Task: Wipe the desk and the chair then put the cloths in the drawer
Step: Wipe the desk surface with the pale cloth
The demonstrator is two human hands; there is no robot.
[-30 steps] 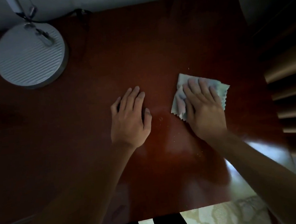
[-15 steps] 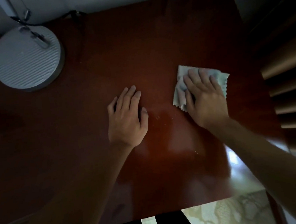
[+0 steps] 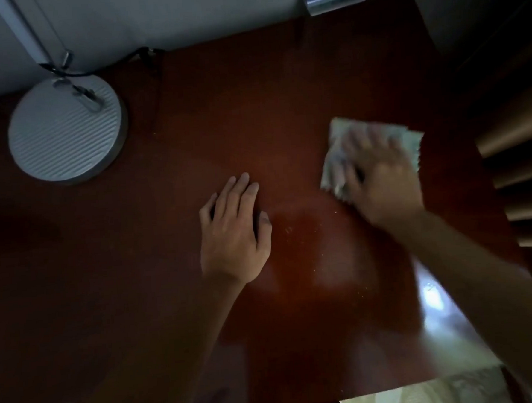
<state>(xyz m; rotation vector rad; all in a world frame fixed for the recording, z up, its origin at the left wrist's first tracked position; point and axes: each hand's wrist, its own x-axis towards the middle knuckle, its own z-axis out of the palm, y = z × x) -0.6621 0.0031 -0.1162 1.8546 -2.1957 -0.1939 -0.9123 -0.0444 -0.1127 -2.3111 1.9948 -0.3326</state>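
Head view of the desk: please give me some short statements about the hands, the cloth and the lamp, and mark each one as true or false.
1. The right hand presses the cloth flat on the desk. True.
2. The left hand holds a second cloth. False: it rests open on the bare wood and holds nothing.
3. The round lamp base stands at the far left of the desk. True.
4. The cloth lies on the left of the lamp base. False: it lies far to the right, near the desk's right edge.
5. The left hand touches the cloth. False: bare wood shows between them.
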